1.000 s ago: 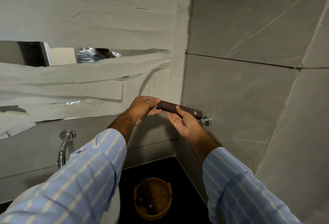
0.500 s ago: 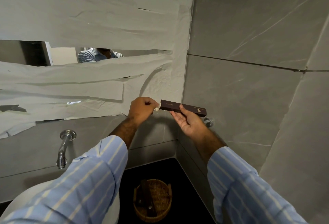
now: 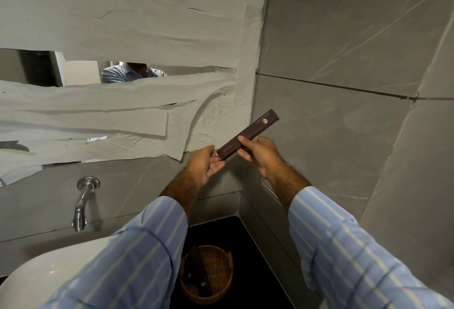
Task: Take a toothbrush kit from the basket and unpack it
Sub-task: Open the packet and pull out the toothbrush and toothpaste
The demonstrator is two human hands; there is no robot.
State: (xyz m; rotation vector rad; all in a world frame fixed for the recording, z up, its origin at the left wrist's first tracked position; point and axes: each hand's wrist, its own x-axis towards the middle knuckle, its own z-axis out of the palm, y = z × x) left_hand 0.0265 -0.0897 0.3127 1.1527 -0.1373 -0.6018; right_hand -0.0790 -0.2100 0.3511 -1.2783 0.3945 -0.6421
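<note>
Right hand pinches long dark maroon cardboard toothbrush-kit box mid-length, tilted; left hand spread open, cupped under its lower end.

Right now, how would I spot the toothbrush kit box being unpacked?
Find the paper-covered mirror, then drop to the two hands below its right corner. The right hand pinches a slim dark maroon box, tilted up rightward, with gold print.

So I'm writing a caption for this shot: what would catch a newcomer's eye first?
The long dark box tilted up at centre, gripped by the right hand with the left hand open at its lower end. Then the paper strips covering the mirror, and the wicker basket below.
</note>
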